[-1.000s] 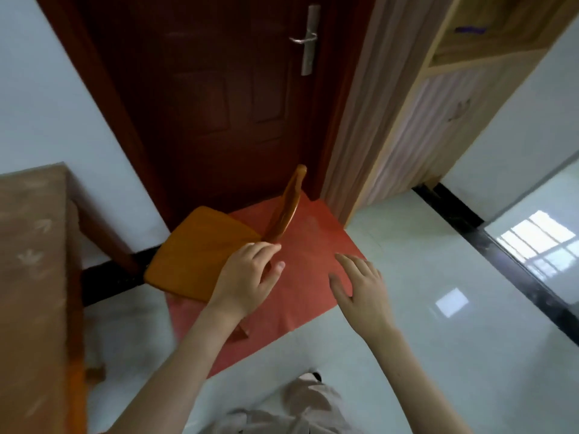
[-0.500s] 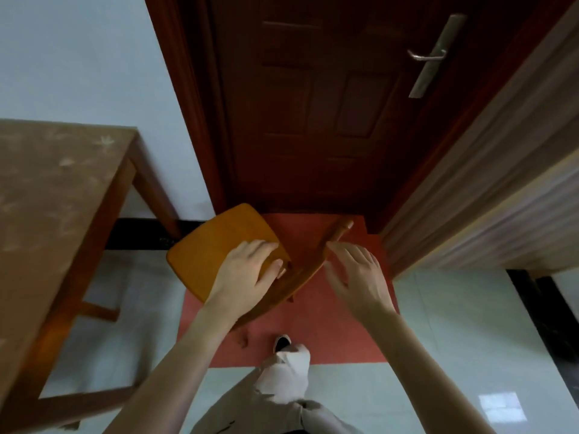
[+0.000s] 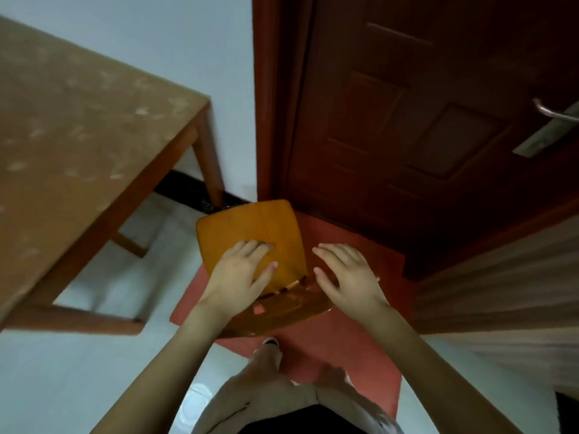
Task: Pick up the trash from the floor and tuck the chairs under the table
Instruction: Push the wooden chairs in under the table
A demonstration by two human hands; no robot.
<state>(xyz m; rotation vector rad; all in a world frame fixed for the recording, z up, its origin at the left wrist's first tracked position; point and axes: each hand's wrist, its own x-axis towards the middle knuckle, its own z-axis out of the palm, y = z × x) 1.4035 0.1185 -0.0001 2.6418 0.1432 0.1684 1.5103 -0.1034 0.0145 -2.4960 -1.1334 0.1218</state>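
An orange wooden chair (image 3: 250,227) stands on a red mat in front of the door, its backrest (image 3: 291,311) nearest me. My left hand (image 3: 241,274) hovers over the back of the seat, fingers straight, thumb out. My right hand (image 3: 347,277) is spread over the right end of the backrest, fingers relaxed; whether either hand touches the chair I cannot tell. The brown table (image 3: 78,145) fills the left side, its far leg (image 3: 210,170) just beyond the chair's front edge. No trash shows on the floor.
A dark red door (image 3: 423,126) with a metal handle (image 3: 554,114) stands straight ahead. A wood-panelled cabinet (image 3: 501,296) closes the right side. The red mat (image 3: 360,355) lies on pale tiles (image 3: 62,371). My legs and one shoe (image 3: 271,341) are below the chair.
The view has swung right to left, so I now stand behind the chair with its seat pointing away. Both hands have come in over the backrest and seat.
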